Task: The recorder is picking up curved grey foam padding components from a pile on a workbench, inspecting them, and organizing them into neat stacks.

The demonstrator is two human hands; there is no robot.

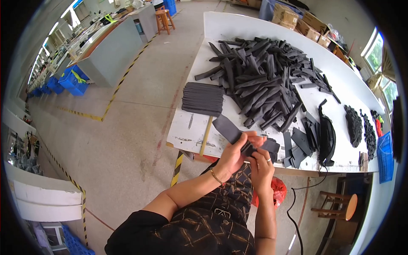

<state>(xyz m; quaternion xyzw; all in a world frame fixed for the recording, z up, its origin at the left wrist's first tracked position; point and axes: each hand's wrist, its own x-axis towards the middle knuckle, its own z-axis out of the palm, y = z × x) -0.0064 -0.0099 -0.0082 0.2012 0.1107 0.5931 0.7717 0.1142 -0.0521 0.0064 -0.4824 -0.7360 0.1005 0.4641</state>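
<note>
Over the table's near edge, my left hand (231, 158) is closed round a flat dark grey fabric strip (226, 128). One end of the strip sticks out past the thumb toward the far left. My right hand (261, 169), with a ring on one finger, pinches at the strip's near end; the fingers hide part of it. Just left of the strip's free end lies a neat row of dark folded strips (202, 99). Beyond both hands spreads a large loose heap of dark fabric tubes (259, 80). A few dark pieces (272, 146) lie right behind my right hand.
The white table (178, 131) has a raised back panel (238, 30). Toward its right are flat dark pieces (300, 142), a black curved pouch-like item (327, 138), a cable (293, 202) hanging down, and dark bundles (353, 126). A wooden stool (346, 207) and red bag (278, 191) are below.
</note>
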